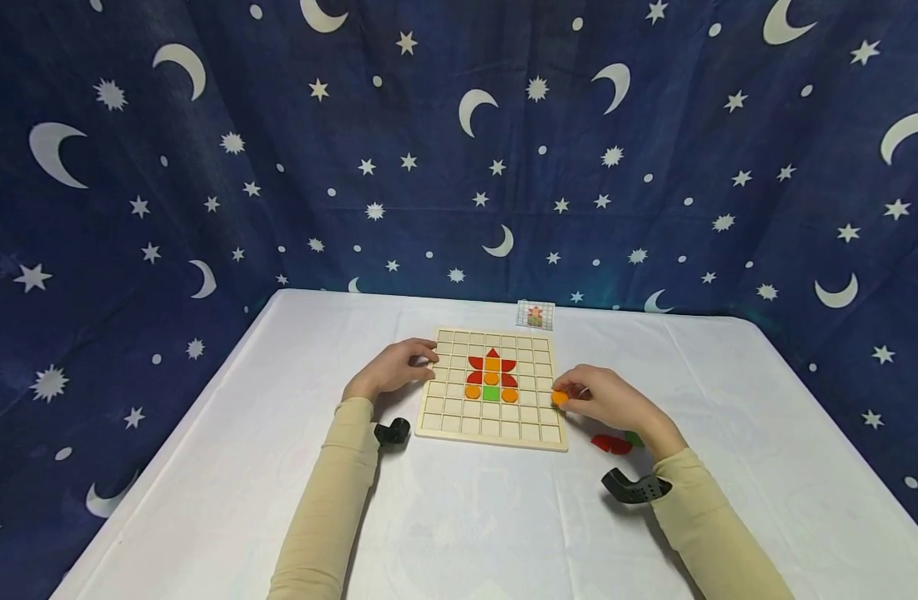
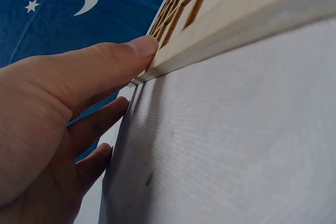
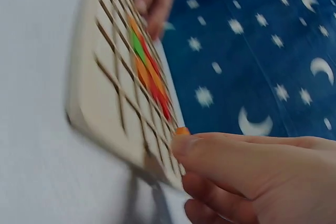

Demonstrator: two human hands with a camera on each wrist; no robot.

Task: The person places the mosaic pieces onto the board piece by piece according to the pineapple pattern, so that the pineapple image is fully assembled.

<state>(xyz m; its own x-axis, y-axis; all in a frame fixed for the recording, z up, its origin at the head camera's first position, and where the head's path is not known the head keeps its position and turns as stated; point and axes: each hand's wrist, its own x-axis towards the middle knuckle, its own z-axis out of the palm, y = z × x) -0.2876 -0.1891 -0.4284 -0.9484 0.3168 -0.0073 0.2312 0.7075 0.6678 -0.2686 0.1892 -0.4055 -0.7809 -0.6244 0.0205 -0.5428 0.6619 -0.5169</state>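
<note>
A light wooden grid board lies flat on the table. Red pieces, orange ones and a green square form a figure at its middle, topped by a red triangle. My right hand pinches an orange round piece between thumb and fingers at the board's right edge. At the opposite edge, my left hand rests with its thumb touching the rim and its fingers loosely extended. In the right wrist view most of the orange piece is hidden by the thumb.
Loose red pieces and a green piece lie on the white tablecloth below the right hand. Behind the board is a small card with a printed gridded figure. A dark blue curtain hangs at the back.
</note>
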